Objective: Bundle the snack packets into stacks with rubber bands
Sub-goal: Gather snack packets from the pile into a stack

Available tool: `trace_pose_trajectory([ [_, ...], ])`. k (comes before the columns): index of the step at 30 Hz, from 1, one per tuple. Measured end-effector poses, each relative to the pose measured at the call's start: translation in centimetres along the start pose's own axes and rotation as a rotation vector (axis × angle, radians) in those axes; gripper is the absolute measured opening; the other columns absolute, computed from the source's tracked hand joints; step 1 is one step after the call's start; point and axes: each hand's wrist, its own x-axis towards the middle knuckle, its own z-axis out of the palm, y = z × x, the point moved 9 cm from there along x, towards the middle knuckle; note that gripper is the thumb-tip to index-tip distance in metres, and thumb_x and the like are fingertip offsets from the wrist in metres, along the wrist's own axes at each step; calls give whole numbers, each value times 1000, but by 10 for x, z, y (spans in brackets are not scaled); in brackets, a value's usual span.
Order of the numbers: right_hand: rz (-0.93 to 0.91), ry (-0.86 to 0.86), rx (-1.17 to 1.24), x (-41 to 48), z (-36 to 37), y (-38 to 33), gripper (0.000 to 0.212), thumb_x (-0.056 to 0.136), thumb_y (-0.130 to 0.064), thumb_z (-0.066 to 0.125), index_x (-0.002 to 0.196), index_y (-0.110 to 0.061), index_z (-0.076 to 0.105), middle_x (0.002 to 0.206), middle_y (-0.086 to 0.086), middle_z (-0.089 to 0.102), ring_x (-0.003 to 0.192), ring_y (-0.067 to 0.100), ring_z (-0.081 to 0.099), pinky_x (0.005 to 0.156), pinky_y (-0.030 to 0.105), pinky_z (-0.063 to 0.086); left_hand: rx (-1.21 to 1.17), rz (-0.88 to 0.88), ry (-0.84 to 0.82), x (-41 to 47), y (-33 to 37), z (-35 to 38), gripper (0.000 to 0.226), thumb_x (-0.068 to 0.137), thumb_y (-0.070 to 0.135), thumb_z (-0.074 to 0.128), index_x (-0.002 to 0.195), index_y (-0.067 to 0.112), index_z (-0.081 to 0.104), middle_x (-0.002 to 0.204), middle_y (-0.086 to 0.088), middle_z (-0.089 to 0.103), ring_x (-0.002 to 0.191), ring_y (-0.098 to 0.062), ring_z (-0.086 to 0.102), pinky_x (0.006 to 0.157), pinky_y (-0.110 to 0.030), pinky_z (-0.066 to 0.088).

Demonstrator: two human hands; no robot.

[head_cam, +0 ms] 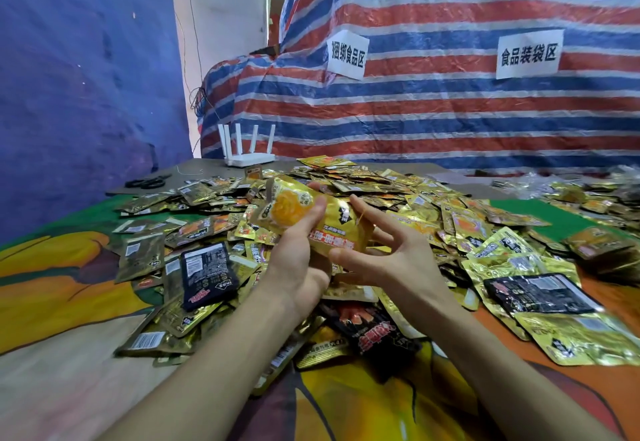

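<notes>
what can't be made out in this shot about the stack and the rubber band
- Head view: packet count in the stack; the left hand wraps its underside, only the top packet faces the camera.
- Head view: the rubber band is a thin strand by the right hand; whether it loops the stack is too small to tell.
- Head view: packets at the right edge are blurred and cut off by the frame.

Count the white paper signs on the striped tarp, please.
2. The left sign is on the striped tarp near the picture's middle; the right sign is farther right. I see none hidden.
</notes>
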Motion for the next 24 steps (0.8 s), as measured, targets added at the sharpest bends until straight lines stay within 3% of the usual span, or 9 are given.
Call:
trace_pose_trajectory([
  [3,-66,23,-76,1,-2,-5,80,70,-9,91,139,-33,59,118,-8,71,98,13,74,79,28,61,52,1,-24,-2,-8,3,15,78,31,72,80,21,83,97,-12,77,82,-29,75,63,-41,62],
  [7,-120,-6,-167,0,4,-8,78,71,-14,88,138,-40,58,126,-13,69,111,12,69,97,41,57,104,19,1,-6,-14,4,38,69,22,78,104,7,76,103,-17,75,89,-31,75,67,-37,62],
  [10,-146,17,-180,-1,3,-10,76,70,-12,89,136,-38,61,127,-14,69,117,11,66,102,43,53,65,-14,-49,-7,-16,9,24,68,17,75,89,5,80,97,-17,76,85,-30,75,64,-34,61],
  [15,-143,11,-232,0,3,-11,62,64,-8,93,120,-16,68,115,0,71,98,10,72,80,25,59,-9,-96,-80,-7,-19,12,13,68,8,69,75,5,80,89,-17,75,78,-30,75,68,-40,63],
  [18,-122,10,-234,-2,2,-9,60,64,-5,92,116,-13,63,103,-2,70,85,1,71,68,16,55,-59,-123,-56,-5,-21,11,23,71,8,69,92,6,79,101,-21,74,88,-37,74,83,-53,59],
  [21,-74,158,-166,-1,-17,-7,46,70,-11,91,103,-10,60,91,1,65,70,-1,65,56,17,52,-84,-92,-90,-5,-16,10,33,78,10,68,109,21,74,109,-17,73,102,-40,70,89,-56,56],
  [24,47,90,-118,1,-17,-1,34,79,-18,85,104,-9,63,101,8,70,88,17,71,64,31,61,-80,-97,-169,-9,-15,15,26,77,14,68,99,22,79,105,-15,75,91,-35,74,73,-50,61],
])
